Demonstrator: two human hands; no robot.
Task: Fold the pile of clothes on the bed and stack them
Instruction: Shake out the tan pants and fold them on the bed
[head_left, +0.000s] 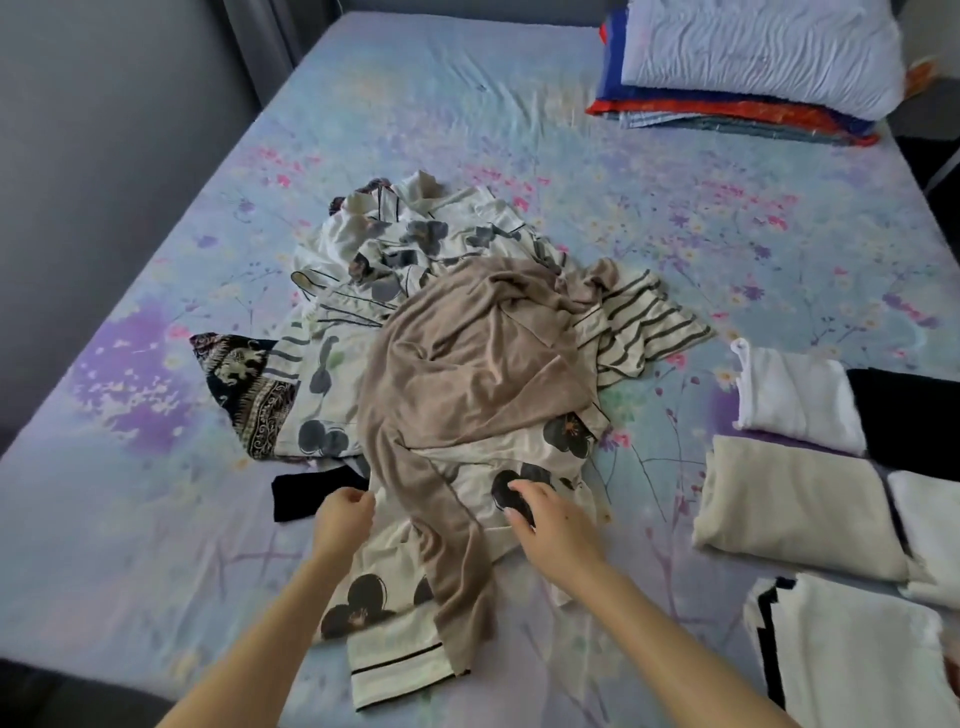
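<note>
A loose pile of clothes lies mid-bed, topped by a taupe garment (467, 358). Under it spreads a cream garment with dark flower prints (395, 639), a striped cream piece (644, 322) and a dark patterned cloth (244, 384). A small black piece (306, 491) pokes out at the pile's near left. My left hand (343, 514) pinches the near left edge of the cream garment. My right hand (550, 519) rests on that garment with fingers curled over a dark flower; its grip is unclear. Folded pieces sit at the right: white (795, 395), beige (795, 509), black (914, 415), white with black trim (852, 654).
The bed (467, 130) has a pale blue floral sheet. A white pillow (758, 47) rests on a stack of red and blue blankets (727, 111) at the far right corner. A grey wall runs along the left side.
</note>
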